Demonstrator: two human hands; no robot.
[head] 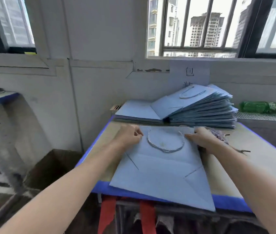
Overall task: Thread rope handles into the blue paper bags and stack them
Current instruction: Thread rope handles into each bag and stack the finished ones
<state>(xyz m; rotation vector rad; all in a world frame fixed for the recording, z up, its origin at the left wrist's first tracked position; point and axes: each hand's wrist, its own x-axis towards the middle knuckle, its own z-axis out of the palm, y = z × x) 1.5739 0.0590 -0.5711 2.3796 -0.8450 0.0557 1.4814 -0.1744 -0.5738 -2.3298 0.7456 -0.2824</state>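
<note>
A flat blue paper bag (164,169) lies on the table in front of me, its bottom hanging over the near edge. A white rope handle (166,146) loops across its upper face. My left hand (130,135) grips the bag's top left edge with curled fingers. My right hand (203,139) holds the top right edge, thumb on the paper and fingers underneath. Behind the bag rises a tall stack of blue bags (199,108), the top one with a rope handle, and a lower flat pile (137,112) to its left.
A bundle of loose rope pieces (223,137) lies right of my right hand. A green plastic bottle (264,107) lies on the radiator ledge at far right. The table (245,149) has a blue rim. A cardboard box (52,168) stands on the floor at left.
</note>
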